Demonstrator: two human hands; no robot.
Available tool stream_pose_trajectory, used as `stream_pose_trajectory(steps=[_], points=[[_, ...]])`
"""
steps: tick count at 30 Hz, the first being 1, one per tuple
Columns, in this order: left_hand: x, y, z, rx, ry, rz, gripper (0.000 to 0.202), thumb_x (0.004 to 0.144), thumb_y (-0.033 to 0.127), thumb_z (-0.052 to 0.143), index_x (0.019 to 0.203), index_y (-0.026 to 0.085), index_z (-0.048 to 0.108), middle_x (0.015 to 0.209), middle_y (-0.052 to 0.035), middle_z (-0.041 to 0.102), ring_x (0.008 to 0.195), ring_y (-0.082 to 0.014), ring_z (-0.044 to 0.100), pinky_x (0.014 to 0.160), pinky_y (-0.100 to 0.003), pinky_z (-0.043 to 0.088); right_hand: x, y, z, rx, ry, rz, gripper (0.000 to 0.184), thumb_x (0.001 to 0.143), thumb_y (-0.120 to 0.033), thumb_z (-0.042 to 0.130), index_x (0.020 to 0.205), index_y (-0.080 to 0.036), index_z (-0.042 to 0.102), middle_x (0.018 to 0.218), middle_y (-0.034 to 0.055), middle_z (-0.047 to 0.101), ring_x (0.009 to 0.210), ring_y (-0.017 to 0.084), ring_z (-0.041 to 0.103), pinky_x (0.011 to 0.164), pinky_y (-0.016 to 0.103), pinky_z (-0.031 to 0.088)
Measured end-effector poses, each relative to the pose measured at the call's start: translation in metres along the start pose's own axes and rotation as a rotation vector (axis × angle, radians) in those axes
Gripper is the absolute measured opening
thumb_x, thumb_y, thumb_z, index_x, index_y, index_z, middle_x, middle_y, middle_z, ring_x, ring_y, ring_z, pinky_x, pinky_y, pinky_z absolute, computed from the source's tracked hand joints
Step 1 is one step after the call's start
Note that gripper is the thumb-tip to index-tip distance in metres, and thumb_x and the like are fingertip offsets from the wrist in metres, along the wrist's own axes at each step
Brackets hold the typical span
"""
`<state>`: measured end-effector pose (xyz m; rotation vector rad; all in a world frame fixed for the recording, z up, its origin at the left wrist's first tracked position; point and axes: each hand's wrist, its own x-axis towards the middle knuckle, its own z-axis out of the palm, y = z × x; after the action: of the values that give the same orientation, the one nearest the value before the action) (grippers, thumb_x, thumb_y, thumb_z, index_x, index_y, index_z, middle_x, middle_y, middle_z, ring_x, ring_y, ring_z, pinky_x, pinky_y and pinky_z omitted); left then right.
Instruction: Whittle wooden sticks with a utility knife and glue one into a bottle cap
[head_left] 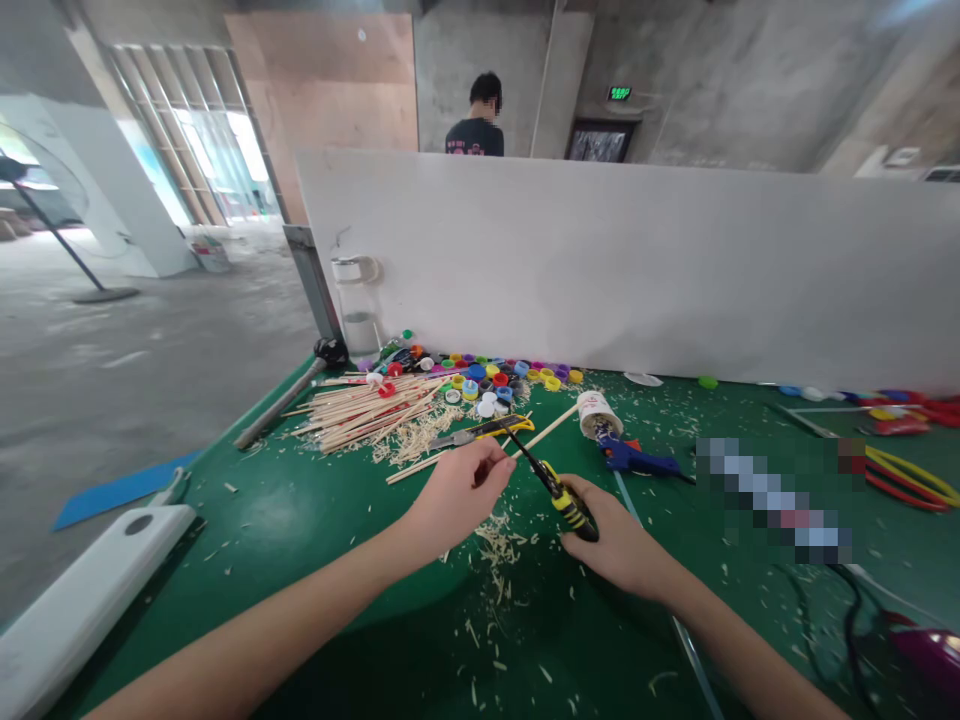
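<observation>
Green table has wood bits scattered on it. Above, the right hand grips a yellow-and-black screwdriver. The left hand curls beside its shaft; I can't tell what it holds.

Hand tool, screwdriver-like: thick handle banded yellow and black, slim dark shaft. Held in the right hand, fingers closed about the handle. Pose: slanted, butt toward lower right, shaft running to upper left; its far part passes just beside the fingertips of the left hand. Exact form of the tip: too small to tell. Wooden stick: pale, thin, straight, one piece. Slants from the left fingertips to upper right, crossing close to the shaft. Near end hidden at the fingers; grip there not determinable.
</observation>
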<state>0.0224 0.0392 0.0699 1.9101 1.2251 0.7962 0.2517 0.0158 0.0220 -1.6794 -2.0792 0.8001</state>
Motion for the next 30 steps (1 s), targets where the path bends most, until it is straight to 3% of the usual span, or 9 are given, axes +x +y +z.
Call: stream_pose_trajectory(steps=[6,19,25,30], points=[[0.001,-0.003,0.001,0.035,0.003,0.060,0.027,0.093,0.037,0.042,0.074,0.019,0.049,0.063,0.0033,0.045,0.054,-0.0071,0.037,0.050,-0.023,0.026,-0.002,0.004,-0.006,0.010,-0.037,-0.003,0.071,0.074,-0.037,0.056,0.139,-0.015,0.041,0.138,0.0152,0.050,0.125,0.030,0.049,0.105,0.045,0.038],[-0.011,0.006,0.008,0.127,0.064,0.052,0.029,0.093,0.039,0.037,0.073,0.020,0.046,0.059,0.0034,0.043,0.050,-0.0072,0.033,0.046,-0.024,0.022,-0.004,0.001,-0.008,0.043,-0.068,-0.117,0.076,0.068,-0.020,0.053,0.142,-0.014,0.039,0.141,0.0167,0.047,0.128,0.030,0.046,0.106,0.046,0.037],[-0.012,0.008,0.010,0.114,0.053,0.045,0.027,0.093,0.037,0.038,0.072,0.020,0.044,0.059,0.0032,0.043,0.049,-0.0069,0.033,0.046,-0.024,0.022,-0.003,-0.001,-0.006,0.027,-0.012,-0.134,0.071,0.067,-0.019,0.054,0.137,-0.014,0.043,0.132,0.0164,0.054,0.118,0.029,0.053,0.101,0.044,0.041],[-0.013,0.006,0.010,0.118,0.062,0.056,0.027,0.094,0.037,0.037,0.072,0.021,0.042,0.057,0.0039,0.043,0.046,-0.0063,0.031,0.045,-0.024,0.021,0.000,-0.009,-0.002,0.011,0.009,-0.098,0.059,0.067,-0.017,0.052,0.126,-0.015,0.049,0.109,0.0112,0.063,0.093,0.024,0.060,0.080,0.035,0.049]])
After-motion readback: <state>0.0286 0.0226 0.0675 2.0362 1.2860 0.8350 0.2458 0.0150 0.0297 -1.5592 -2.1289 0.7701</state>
